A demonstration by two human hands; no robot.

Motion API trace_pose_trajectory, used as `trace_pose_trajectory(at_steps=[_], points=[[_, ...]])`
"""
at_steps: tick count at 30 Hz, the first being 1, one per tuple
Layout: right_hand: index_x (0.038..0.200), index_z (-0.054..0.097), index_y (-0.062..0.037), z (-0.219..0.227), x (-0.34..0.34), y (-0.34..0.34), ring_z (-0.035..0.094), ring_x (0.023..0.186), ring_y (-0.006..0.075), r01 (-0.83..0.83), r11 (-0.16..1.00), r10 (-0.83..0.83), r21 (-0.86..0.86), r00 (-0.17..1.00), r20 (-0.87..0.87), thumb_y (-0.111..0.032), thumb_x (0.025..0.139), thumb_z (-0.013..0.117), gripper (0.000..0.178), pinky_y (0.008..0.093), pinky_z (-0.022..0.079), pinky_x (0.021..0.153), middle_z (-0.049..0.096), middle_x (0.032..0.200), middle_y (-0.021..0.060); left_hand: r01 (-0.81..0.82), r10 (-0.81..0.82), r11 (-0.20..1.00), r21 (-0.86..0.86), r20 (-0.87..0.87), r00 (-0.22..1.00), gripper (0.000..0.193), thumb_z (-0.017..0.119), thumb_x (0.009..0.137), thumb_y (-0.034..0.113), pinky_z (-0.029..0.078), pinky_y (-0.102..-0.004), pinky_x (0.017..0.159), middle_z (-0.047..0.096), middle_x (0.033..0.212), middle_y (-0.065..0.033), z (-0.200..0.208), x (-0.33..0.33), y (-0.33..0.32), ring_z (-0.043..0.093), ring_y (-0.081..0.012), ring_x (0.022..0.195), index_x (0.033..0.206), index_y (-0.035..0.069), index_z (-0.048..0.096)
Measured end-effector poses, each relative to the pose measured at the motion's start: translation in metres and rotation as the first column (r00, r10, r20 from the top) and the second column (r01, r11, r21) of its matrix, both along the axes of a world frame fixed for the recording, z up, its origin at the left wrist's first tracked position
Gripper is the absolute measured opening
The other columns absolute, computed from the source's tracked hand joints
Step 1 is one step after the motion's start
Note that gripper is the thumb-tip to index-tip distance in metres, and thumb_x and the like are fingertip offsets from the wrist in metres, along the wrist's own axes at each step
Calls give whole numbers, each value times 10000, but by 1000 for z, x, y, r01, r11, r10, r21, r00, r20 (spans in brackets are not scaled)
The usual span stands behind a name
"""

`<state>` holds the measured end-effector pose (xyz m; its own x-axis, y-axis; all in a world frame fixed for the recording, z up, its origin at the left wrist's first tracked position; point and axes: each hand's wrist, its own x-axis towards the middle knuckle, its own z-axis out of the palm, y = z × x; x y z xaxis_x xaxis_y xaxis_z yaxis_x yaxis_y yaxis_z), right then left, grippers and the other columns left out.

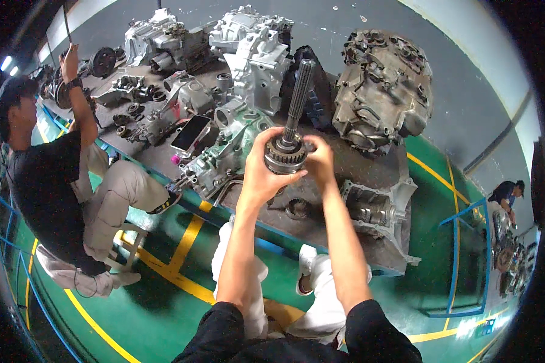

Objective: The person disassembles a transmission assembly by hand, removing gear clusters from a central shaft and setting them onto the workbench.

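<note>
A splined steel gear shaft [297, 100] stands nearly upright in front of me, its toothed gear and ring-shaped hub at the bottom end. My left hand [260, 172] wraps the left side of the hub, with the thumb stretched along its lower front. Against the right side of the hub my right hand [322, 160] is closed, its fingers curled at the rim. Both hands hold the part raised above the workbench [321, 209]. A loose small gear [296, 209] lies on the bench below them.
An open metal housing [375, 209] sits at the bench's right edge. Behind stand a large dirty gearbox [381, 91] and silver gearbox casings [254, 66]. A phone [191, 133] rests among parts. A co-worker [45, 181] sits at left; another person [505, 196] is far right.
</note>
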<state>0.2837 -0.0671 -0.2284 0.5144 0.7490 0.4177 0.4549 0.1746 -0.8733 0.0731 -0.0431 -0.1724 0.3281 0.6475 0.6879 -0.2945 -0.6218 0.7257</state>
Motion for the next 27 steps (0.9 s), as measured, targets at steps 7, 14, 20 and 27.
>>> trace_pose_trajectory(at_steps=[7, 14, 20, 27], points=[[1055, 627, -9, -108, -41, -1, 615, 982, 432, 271, 962, -264, 27, 903, 338, -150, 669, 778, 438, 484, 514, 825, 627, 1063, 186, 23, -23, 1000, 14, 23, 999, 959, 989, 551, 155, 413, -368, 1108, 525, 1370, -131, 2, 6, 7, 528, -232, 1271, 1345, 25, 467], [1176, 540, -59, -115, -39, -22, 519, 1087, 422, 269, 962, -186, -57, 790, 584, -181, 699, 821, 567, 514, 447, 923, 515, 1193, 160, 59, -60, 998, 23, 51, 997, 934, 991, 556, 127, 432, -373, 1094, 510, 1386, -139, -1, 11, 8, 542, -241, 1263, 1316, 21, 458], [1302, 484, -60, -121, -30, -31, 490, 1213, 456, 270, 946, -140, -178, 837, 530, -205, 683, 848, 732, 529, 428, 1023, 479, 1333, 211, 41, -40, 999, -12, 75, 996, 882, 987, 546, 189, 438, -388, 1068, 559, 1347, -158, -2, 17, -1, 559, -272, 1237, 1267, 21, 508], [1408, 453, -49, -74, -23, -25, 478, 1303, 443, 5, 981, 112, -194, 800, 589, -127, 704, 801, 789, 509, 439, 1057, 485, 1423, 189, 85, -81, 995, -59, 77, 994, 966, 984, 563, 112, 482, -345, 1029, 526, 1306, -118, 2, 17, -2, 579, -213, 1183, 1347, 38, 424]])
